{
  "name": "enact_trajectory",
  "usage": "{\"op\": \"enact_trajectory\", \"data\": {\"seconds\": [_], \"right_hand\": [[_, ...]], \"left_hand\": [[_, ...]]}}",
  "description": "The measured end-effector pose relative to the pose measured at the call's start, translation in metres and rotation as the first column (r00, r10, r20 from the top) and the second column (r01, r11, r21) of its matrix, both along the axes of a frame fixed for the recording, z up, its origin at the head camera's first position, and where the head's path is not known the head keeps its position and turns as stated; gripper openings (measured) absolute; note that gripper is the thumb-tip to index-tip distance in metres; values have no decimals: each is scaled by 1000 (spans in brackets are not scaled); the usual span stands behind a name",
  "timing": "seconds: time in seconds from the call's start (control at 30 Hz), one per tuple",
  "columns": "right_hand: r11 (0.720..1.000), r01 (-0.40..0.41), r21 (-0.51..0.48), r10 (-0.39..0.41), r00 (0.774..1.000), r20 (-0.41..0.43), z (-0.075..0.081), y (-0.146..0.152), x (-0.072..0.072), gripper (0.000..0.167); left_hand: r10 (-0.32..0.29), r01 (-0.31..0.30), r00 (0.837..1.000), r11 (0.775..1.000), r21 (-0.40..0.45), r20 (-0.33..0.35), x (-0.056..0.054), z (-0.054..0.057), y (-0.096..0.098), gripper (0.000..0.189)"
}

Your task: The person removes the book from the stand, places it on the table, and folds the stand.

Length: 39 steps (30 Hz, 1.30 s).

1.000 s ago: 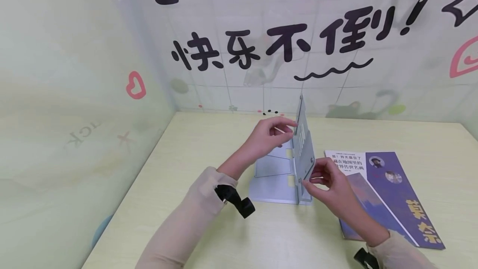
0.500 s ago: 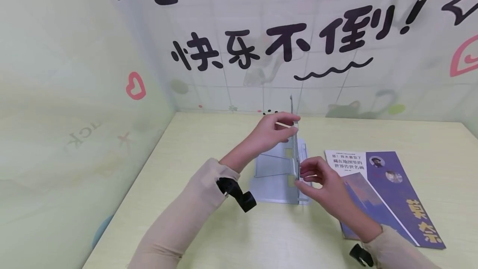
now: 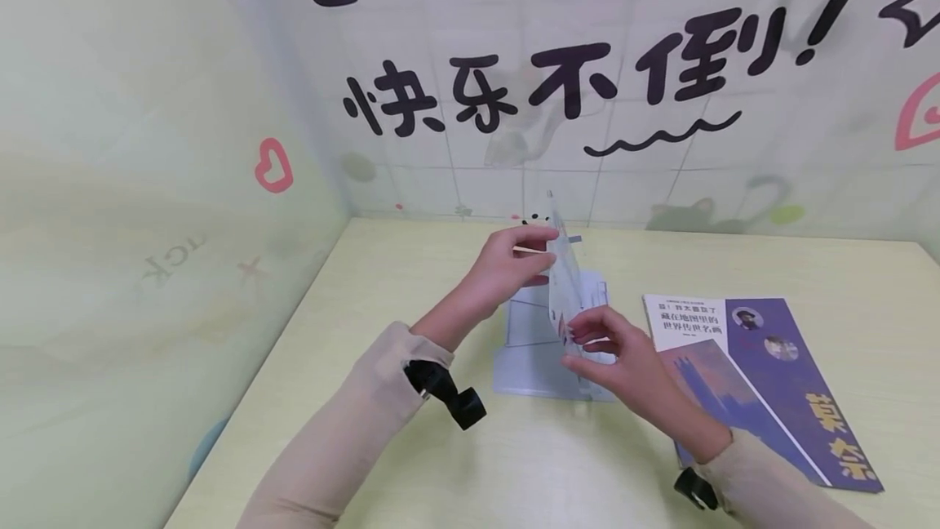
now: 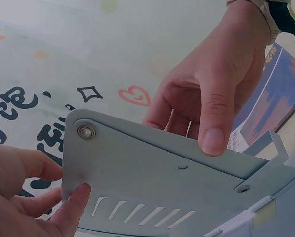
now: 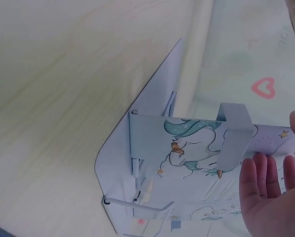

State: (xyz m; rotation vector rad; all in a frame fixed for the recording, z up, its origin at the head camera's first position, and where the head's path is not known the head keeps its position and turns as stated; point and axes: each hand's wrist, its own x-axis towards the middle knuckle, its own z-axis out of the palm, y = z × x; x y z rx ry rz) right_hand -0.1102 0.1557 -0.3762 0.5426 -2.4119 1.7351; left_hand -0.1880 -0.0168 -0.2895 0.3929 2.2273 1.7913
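A pale blue metal book stand is on the table, its base plate lying flat and its slotted back panel raised, leaning slightly left. My left hand pinches the panel's far edge, thumb on the slotted face in the left wrist view. Gripping the near edge is my right hand, with its thumb on one side and fingers behind. The right wrist view shows a unicorn print on the panel's other face, plus a bent metal lip and a wire prop at the base.
To the right lies a purple-and-white book, partly under my right forearm. A printed white wall stands behind the pale wooden table, and another wall rises on the left.
The raised panel has swung from leaning right, through upright, to leaning slightly left. Both hands have moved left with it, keeping their hold. The base plate and the book stay put.
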Motion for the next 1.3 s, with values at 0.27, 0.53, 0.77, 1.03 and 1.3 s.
{"op": "enact_trajectory", "data": {"seconds": [0.27, 0.53, 0.77, 1.03, 1.3], "right_hand": [[997, -67, 22, 67, 998, 4, -3, -7, -6, 32], [990, -128, 56, 125, 990, 64, -6, -17, -13, 28], [982, -155, 107, 144, 984, 104, -10, -28, -18, 29], [969, -168, 183, 150, 983, 109, -14, -40, -25, 26], [941, -186, 283, 166, 982, 92, -16, -51, -29, 24]], "left_hand": [[71, -73, 996, 997, 36, 60, 2, -8, -18, 37], [134, -137, 986, 990, 25, 99, 1, -19, -40, 38], [181, -179, 975, 984, -21, 130, 2, -29, -57, 41], [224, -209, 961, 972, -104, 162, 1, -40, -71, 44], [250, -229, 951, 965, -128, 183, -3, -57, -82, 46]]}}
